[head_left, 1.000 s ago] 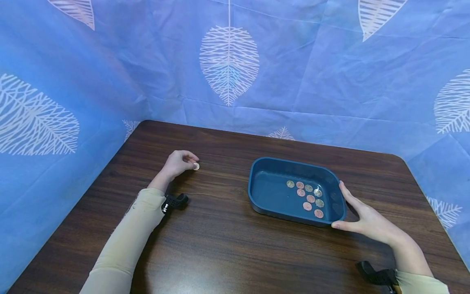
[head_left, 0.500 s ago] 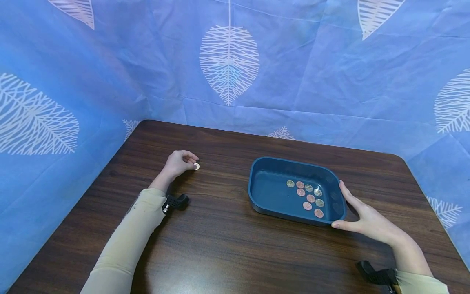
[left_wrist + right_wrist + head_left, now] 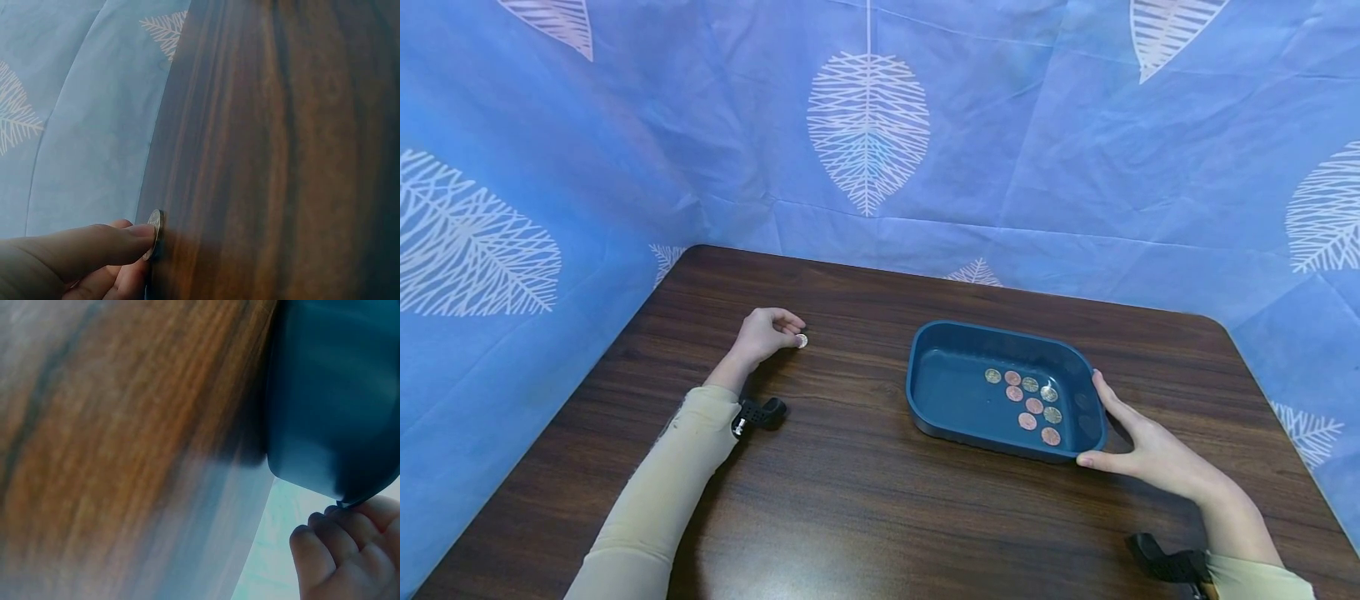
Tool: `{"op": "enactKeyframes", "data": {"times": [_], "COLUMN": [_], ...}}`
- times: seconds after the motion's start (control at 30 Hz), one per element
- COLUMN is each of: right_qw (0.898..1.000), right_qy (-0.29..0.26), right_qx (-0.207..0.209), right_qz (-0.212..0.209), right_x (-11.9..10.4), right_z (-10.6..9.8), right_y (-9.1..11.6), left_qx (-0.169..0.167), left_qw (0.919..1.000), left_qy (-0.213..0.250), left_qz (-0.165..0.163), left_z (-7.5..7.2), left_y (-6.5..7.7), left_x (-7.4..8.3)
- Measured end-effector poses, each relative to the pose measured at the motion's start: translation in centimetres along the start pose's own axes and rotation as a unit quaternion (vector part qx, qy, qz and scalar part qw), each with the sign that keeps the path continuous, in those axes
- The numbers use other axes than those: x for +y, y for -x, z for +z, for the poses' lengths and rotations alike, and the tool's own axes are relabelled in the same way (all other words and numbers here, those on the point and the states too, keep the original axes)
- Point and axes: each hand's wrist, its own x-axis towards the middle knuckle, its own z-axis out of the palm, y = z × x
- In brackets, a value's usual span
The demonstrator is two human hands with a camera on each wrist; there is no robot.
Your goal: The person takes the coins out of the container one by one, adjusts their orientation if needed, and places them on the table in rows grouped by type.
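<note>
At the left of the table, in the head view, my left hand [image 3: 763,335] pinches a coin [image 3: 802,341] between thumb and fingers. Its thin edge shows upright in the left wrist view, where the coin [image 3: 154,234] stands out past the thumb tip. A dark blue rectangular tray [image 3: 947,425] with rounded corners sits right of centre. Several copper and brass-coloured coins [image 3: 1034,405] lie flat on its floor, towards the right end. My right hand [image 3: 1157,450] holds the tray's right end, thumb at the near corner and index finger at the far side. In the right wrist view its other fingers [image 3: 337,540] bend in beneath the tray wall.
The dark wood-grain table [image 3: 850,500] reaches back to a blue cloth [image 3: 1037,150] with white leaf prints, hung behind and on both sides. Each wrist wears a black camera mount, the left mount [image 3: 762,413] just above the tabletop.
Almost nothing differs. The left hand keeps its pinch on the coin in the same place, and the right hand and tray stay still.
</note>
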Motion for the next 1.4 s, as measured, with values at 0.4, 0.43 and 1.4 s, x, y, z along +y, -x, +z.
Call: {"op": "enactKeyframes", "data": {"times": [0.4,0.43,1.4], "right_qw": [1.000,1.000,1.000], "right_qy": [-0.009,-0.011,0.000], "right_qx": [0.000,0.000,0.002], "right_qz": [-0.007,-0.009,0.001], "right_x": [0.2,0.2,0.2], "right_z": [0.1,0.1,0.0], "right_y": [0.0,0.0,0.0], "left_qx": [0.008,0.007,-0.109], "left_qw": [0.9999,0.9999,0.9815], "left_qy": [0.007,0.006,0.088], "left_qz": [0.003,0.007,0.130], "left_z": [-0.1,-0.1,8.2], "left_y": [0.1,0.1,0.3], "left_x": [0.5,0.7,12.6]}}
